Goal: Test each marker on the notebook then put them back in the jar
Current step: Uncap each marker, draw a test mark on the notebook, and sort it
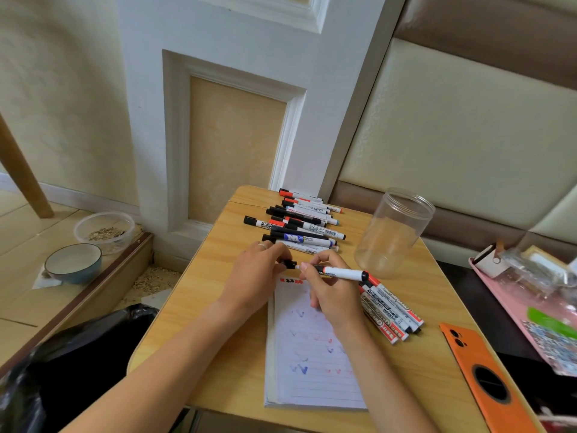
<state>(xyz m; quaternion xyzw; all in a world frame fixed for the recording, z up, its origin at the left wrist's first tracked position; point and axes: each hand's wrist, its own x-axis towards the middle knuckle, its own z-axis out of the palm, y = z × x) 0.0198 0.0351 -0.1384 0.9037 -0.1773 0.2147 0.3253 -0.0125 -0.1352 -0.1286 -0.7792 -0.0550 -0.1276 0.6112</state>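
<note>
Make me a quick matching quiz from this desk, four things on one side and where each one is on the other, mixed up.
1. jar
2. notebook
3. phone
4. black cap

a. under both wrists
b. gripped by the left hand
c. lying on its side, holding no markers
d. at the table's near right corner

Pairs: 1-c, 2-a, 3-d, 4-b

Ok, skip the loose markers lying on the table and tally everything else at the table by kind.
Held marker: 1
Clear plastic jar: 1
Notebook: 1
Orange-cased phone: 1
Total: 4
</note>
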